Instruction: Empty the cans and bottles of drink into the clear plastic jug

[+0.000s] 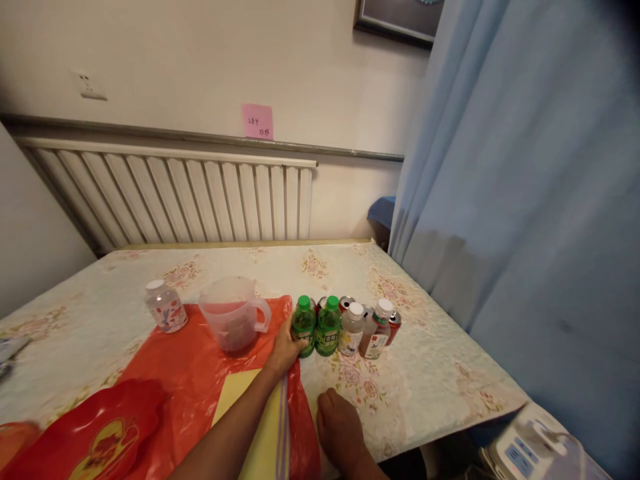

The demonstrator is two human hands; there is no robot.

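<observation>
My left hand point(286, 347) is closed around the leftmost green bottle point(303, 321), which stands upright on the table. Right beside it is a second green bottle point(328, 327), followed by a clear bottle with a white cap point(351, 330) and a brown drink bottle point(375, 331). Several cans point(395, 327) stand behind this row, partly hidden. My right hand point(339, 423) rests near the table's front edge with its fingers curled in; nothing shows in it.
A measuring jug point(233, 320) and a white-capped bottle point(167, 310) stand at the left. Nearer are a red plastic bag point(180, 360), a yellow cloth point(265, 427) and a red tray point(115, 427). A power strip point(523, 457) is at the lower right, beside a blue curtain point(510, 200).
</observation>
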